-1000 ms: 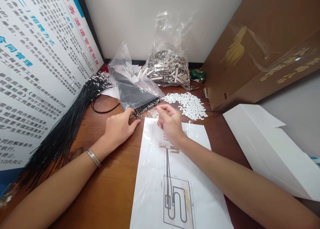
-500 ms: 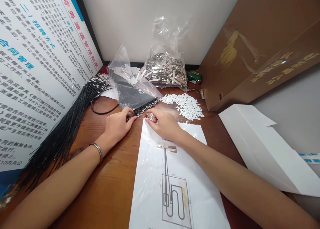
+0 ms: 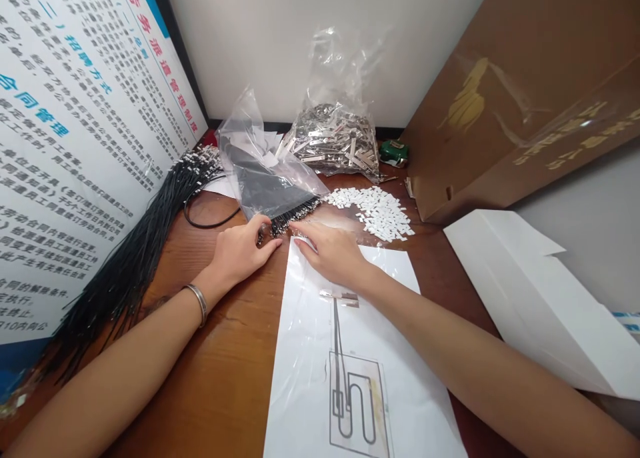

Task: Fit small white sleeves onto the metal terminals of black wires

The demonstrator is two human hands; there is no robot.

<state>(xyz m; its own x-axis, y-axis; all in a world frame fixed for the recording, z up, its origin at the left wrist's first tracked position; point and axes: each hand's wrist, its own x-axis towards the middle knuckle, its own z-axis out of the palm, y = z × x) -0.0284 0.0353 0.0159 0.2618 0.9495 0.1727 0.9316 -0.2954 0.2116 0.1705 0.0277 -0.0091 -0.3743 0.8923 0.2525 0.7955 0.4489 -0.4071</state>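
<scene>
My left hand (image 3: 239,250) rests on the wooden table, its fingers curled at the near end of a bundle of black wires (image 3: 293,215) that sticks out of a clear plastic bag (image 3: 260,171). My right hand (image 3: 330,251) lies just right of it, fingers together and reaching toward the same wire ends, over the top edge of a white sheet (image 3: 350,365) with a drawn diagram. What the fingertips pinch is too small to make out. A pile of small white pieces (image 3: 377,208) lies just beyond the right hand.
A bag of metal clips (image 3: 335,138) stands at the back. A long bundle of black cables (image 3: 130,258) lies along a printed board (image 3: 65,131) on the left. A brown carton (image 3: 515,91) and white folded card (image 3: 540,298) fill the right. A green object (image 3: 394,153) sits by the carton.
My right hand has slid left and down from near the white pieces to the wire ends beside my left hand. The left hand has hardly moved.
</scene>
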